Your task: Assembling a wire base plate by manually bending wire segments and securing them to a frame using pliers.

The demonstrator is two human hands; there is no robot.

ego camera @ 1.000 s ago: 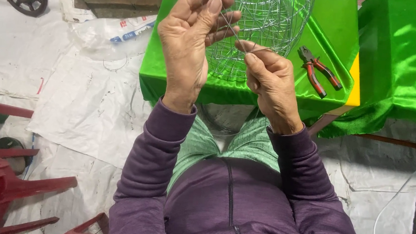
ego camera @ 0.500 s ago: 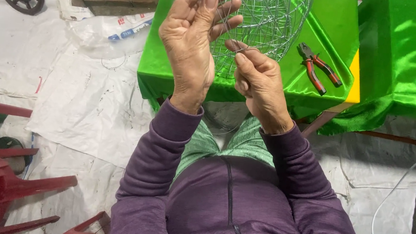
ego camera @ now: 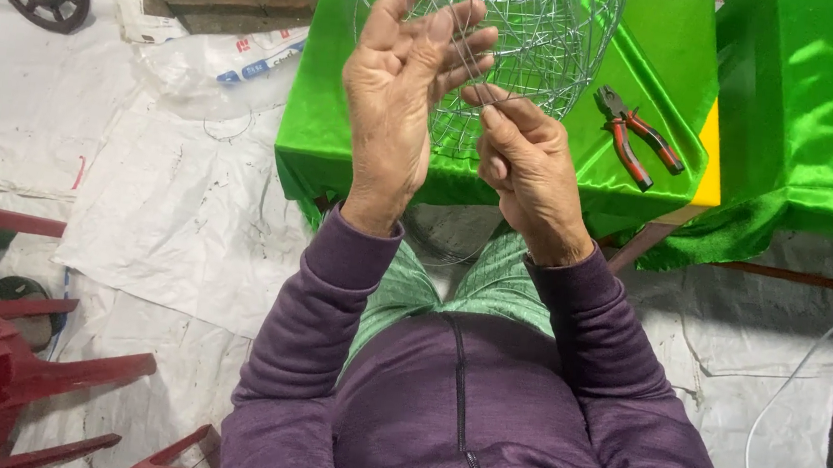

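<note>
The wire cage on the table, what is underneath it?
Under the wire cage lies a shiny green cloth covering the table, seen through the mesh. Red-handled pliers lie beside it. The left hand and right hand hide part of its base.
</note>
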